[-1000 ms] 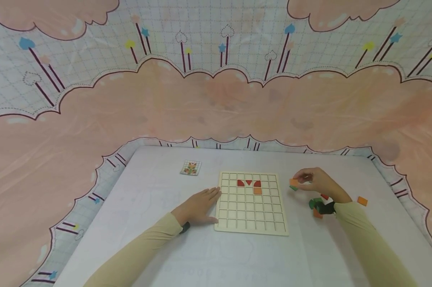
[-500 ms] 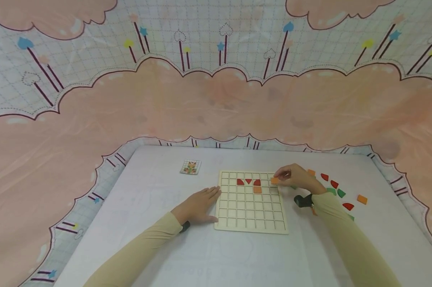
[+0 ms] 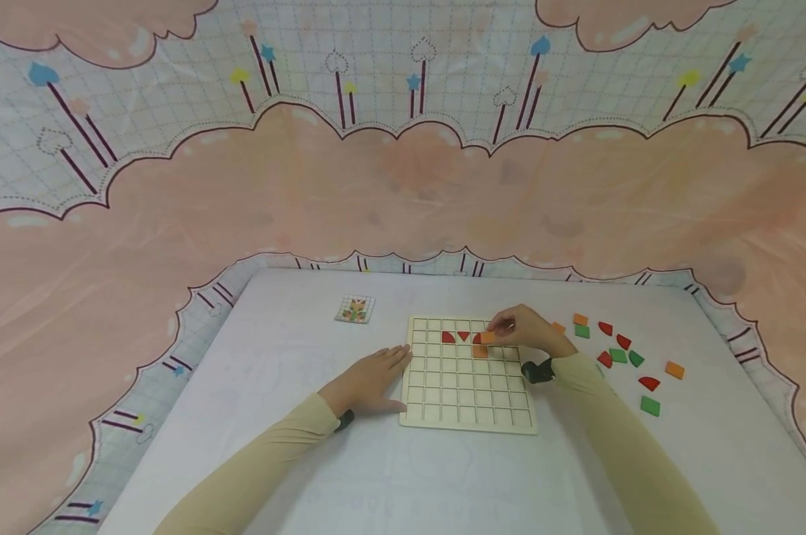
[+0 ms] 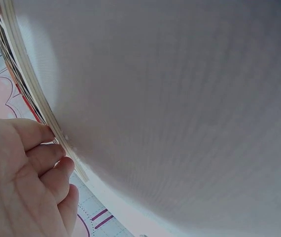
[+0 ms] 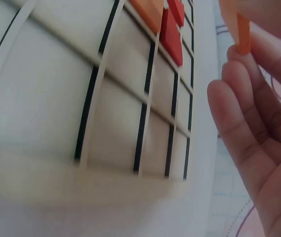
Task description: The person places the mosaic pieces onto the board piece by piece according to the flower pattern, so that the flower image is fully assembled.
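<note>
My right hand [image 3: 523, 328] pinches an orange square tile [image 3: 487, 337] above the upper right part of a pale wooden grid board [image 3: 466, 383]. In the right wrist view this tile [image 5: 243, 32] is seen edge-on between thumb and fingers. Red pieces, one a triangle [image 3: 463, 336] and one a rounded piece [image 3: 448, 337], lie in the board's second row. A third red piece is partly covered by the held tile. Below it sits another orange square [image 3: 480, 352]. My left hand [image 3: 369, 383] rests flat, its fingers and thumb touching the board's left edge.
Right of the board lie several loose tiles: orange squares [image 3: 674, 370], green squares [image 3: 650, 406], red rounded pieces [image 3: 649, 383] and a green rounded piece [image 3: 636, 358]. A small pattern card [image 3: 355, 309] lies at the back left on the white table [image 3: 275, 490].
My right hand has moved left with the orange tile, from the loose tiles to over the board, so more of those tiles show. My left hand has stayed in place.
</note>
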The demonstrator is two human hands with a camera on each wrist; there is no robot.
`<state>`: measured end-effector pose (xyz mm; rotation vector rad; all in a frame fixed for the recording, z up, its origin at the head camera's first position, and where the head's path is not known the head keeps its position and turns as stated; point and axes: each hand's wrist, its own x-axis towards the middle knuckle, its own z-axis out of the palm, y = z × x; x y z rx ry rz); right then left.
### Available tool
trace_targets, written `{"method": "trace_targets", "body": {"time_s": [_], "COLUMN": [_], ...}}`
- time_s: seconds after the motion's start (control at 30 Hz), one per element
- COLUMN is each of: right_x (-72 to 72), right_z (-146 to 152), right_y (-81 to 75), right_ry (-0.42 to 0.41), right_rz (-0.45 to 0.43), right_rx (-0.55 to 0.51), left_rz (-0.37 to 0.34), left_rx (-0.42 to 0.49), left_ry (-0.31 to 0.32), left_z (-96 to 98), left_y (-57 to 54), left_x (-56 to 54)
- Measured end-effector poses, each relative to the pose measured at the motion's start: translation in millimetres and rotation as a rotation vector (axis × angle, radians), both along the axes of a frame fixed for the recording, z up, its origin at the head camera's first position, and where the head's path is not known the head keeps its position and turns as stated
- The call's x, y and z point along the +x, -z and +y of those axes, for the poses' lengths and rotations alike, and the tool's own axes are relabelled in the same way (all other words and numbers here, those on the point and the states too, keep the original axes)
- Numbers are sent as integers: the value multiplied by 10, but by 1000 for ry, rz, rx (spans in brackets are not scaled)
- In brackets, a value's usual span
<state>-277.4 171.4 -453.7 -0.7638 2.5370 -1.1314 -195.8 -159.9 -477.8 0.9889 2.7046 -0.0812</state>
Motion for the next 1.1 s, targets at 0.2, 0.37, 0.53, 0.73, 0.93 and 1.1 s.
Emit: {"method": "trace_targets", "body": {"time_s": [0.2,0.37,0.53,0.73,0.93,1.1], "right_x": [16,22,32,27,55,66], "right_z": [-155,-264,-365,-451,-492,-507], "right_y": [-6,13,53,163,183,169], "right_ry": [63,106,128,171,147,114], "right_rz": [-12,-56,-82,-132,-124,-98], "right_rx": [22,-22,-12,74,68,74], "left_rz": [2,-3,-8,-1,11,4], "left_rx": [-3,-1,-1,5,2,4], "left_ry": [1,-2,-4,7,15,12], "left_z": [-2,-3,-4,-6,-6,-6], "left_y": [-8,-19,-30,-22,-1,-1], "left_x": [-2,2,5,-3,-11,-9]}}
